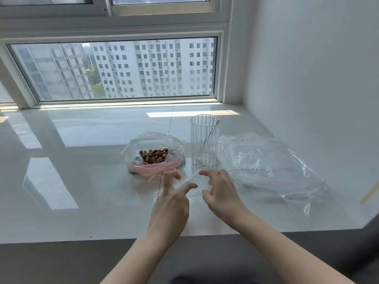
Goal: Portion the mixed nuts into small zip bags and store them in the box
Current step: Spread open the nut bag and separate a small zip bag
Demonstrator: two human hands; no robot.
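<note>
Both hands over the white counter [82, 181], near its front edge. Left hand [171, 203] and right hand [220, 193] hold a small clear bag [195, 182] between them, just above the counter. Left grip: thumb and index pinch the bag's left side, other fingers spread. Right grip: fingers curled on the bag's right side, pinching it. Bag is very transparent and blurred; can't tell if its mouth is open.

Nuts [154, 155] sit in a heap inside a large open zip bag [152, 147] with a pink strip at its front rim, lying on the counter just behind the left hand. Mixed browns, single kinds too small to tell.

Ribbed clear glass [205, 140] stands upright just right of the nut bag, behind the hands, with a thin utensil [209, 136] leaning inside it.

Pile of flat clear bags [270, 167] lies on the counter right of the glass, near the wall [307, 58].

Window [114, 68] behind the counter, tower blocks outside. A pale yellow strip [369, 194] shows at the right edge, unclear what.
</note>
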